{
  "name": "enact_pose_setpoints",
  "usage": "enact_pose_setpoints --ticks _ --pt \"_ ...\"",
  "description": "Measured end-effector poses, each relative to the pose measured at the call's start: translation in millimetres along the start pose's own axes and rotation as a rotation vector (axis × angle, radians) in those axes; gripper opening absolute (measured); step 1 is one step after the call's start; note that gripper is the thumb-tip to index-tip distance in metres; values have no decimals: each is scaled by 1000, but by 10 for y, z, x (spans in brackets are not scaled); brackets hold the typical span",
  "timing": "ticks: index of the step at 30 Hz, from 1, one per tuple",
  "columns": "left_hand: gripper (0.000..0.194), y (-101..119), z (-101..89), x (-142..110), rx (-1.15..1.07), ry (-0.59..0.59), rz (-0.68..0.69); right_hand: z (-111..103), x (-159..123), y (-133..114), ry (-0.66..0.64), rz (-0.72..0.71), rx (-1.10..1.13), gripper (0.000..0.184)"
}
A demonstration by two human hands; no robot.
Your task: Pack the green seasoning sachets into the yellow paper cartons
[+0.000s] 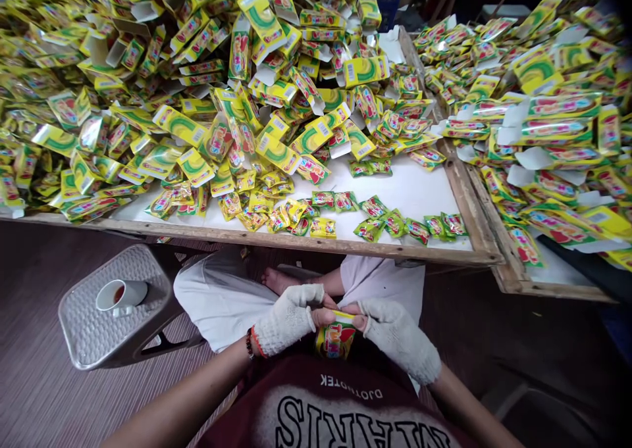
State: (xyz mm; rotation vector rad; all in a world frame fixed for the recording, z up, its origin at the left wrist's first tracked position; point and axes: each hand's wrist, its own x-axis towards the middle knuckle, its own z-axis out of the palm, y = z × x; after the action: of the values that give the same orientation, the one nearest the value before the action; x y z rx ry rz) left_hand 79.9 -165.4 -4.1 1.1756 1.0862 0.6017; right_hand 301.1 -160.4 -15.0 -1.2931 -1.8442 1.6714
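**Two gloved hands pinch the top edge of a small yellow packet above the lap.**

The left hand (291,320) reaches in from the lower left, its fingers bent and nearly closed, thumb and fingertips on the left part of the packet's upper edge. The right hand (399,336) angles in from the lower right in a mirrored pose, also nearly closed, thumb and fingertips pinching the right part of the same edge. Both wear white knitted gloves that leave the fingertips bare; a dark beaded bracelet (249,344) circles the left wrist.

The yellow packet (336,339) sits between the hands, just in front of the maroon shirt (316,395). Its printed face, with colourful lettering and a red shape, is turned up to the viewer. The pinched edge points away from the body, and the sides run back toward the shirt. The lower end meets the shirt, so the long axis cannot be told for certain.

Beyond the knees, a white tabletop (409,195) with a wooden rim carries green sachets (394,224) and yellow sachets (251,219) near its front, with a large heap of yellow boxes (180,125) behind. At left, a mug (129,295) of reddish-brown liquid stands on a grey stool (89,336).
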Motion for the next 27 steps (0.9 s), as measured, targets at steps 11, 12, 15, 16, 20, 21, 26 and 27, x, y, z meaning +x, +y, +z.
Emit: enact_pose_setpoints --ticks 11,12,15,16,20,21,26,27 --pt "26 -271 81 -2 271 107 216 214 -66 326 236 -176 -169 31" --pt "25 -296 72 -6 317 103 239 216 -76 327 208 -213 -192 31" --pt "25 -345 58 -12 384 106 257 215 -70 307 167 -190 -163 29" --pt "27 -343 59 -10 359 119 238 214 -57 293 170 -140 -125 28" --pt "29 -239 104 -23 177 120 111 216 -18 195 190 4 30 26" --pt "26 -211 118 -34 169 97 84 214 -17 165 193 1 43 25" --pt "35 -344 144 82 164 139 0 116 24 114 158 -59 -81 28" --pt "40 -411 166 148 147 168 -2 85 28 141 154 -29 -108 26"
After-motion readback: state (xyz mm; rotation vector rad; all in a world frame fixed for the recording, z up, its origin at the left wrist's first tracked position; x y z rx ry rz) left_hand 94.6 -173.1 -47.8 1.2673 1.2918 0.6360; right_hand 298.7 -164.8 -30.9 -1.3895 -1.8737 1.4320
